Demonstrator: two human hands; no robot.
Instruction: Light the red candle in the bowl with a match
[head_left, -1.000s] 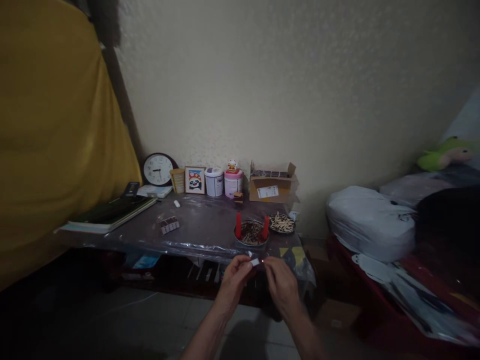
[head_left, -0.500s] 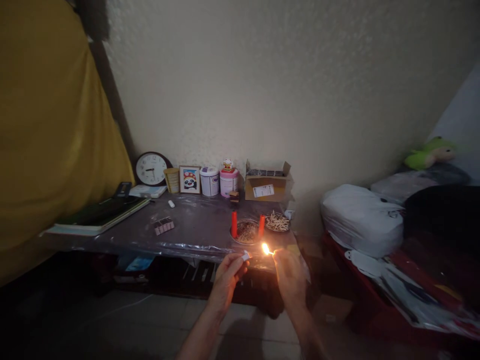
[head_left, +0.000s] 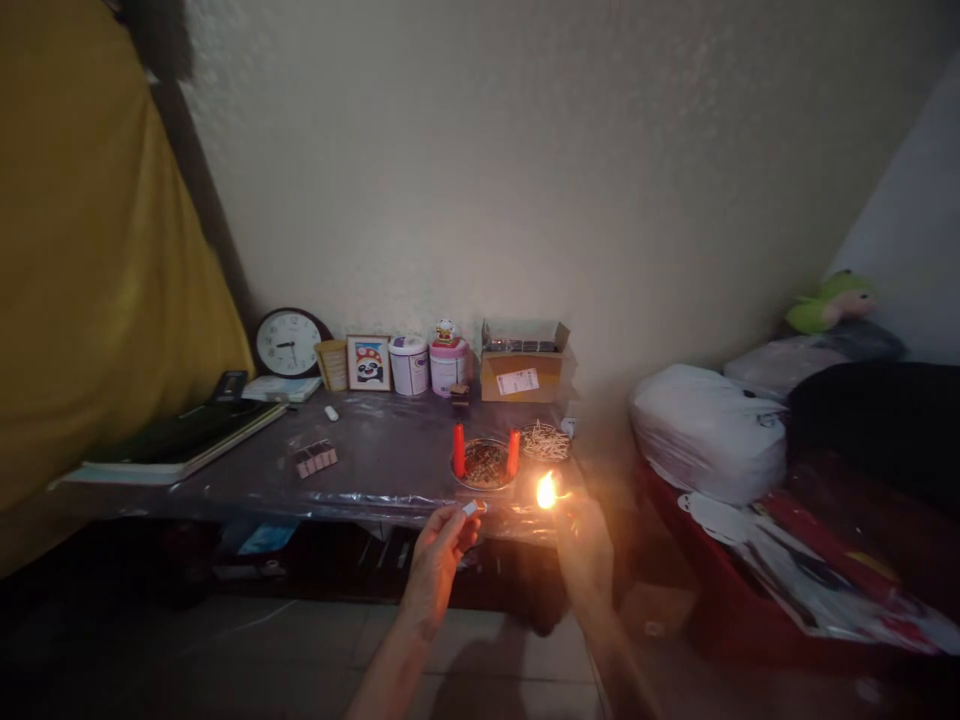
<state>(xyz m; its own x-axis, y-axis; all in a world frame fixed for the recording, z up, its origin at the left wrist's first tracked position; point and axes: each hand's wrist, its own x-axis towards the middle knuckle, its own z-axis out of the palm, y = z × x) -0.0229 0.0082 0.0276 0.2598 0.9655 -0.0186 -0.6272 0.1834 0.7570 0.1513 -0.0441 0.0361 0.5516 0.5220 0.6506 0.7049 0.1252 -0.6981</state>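
My left hand (head_left: 436, 560) is closed on a small matchbox (head_left: 470, 509), whose pale end shows past the fingertips. In my right hand (head_left: 586, 550), a match (head_left: 559, 497) is pinched and burning with a bright flame (head_left: 546, 490); glare hides most of its stick. Beyond my hands, two red candles (head_left: 459, 452) stand upright, one at each side of a round dish (head_left: 480, 487) of small grains. The flame is apart from the candles, to the right and nearer to me. A heap of thin pale sticks (head_left: 545, 440) lies in another dish behind the flame.
A plastic-covered table (head_left: 390, 440) carries a wrapped pack of small boxes (head_left: 316, 458), a book (head_left: 180, 440), a clock (head_left: 289, 343), a framed panda picture (head_left: 369, 363), two tubs (head_left: 409, 367) and a cardboard box (head_left: 517, 378). White bags (head_left: 709, 430) are piled at right.
The match flame has grown larger and brighter, and my hands have drawn a little farther apart. The whole view has shifted slightly, with the table things sliding left.
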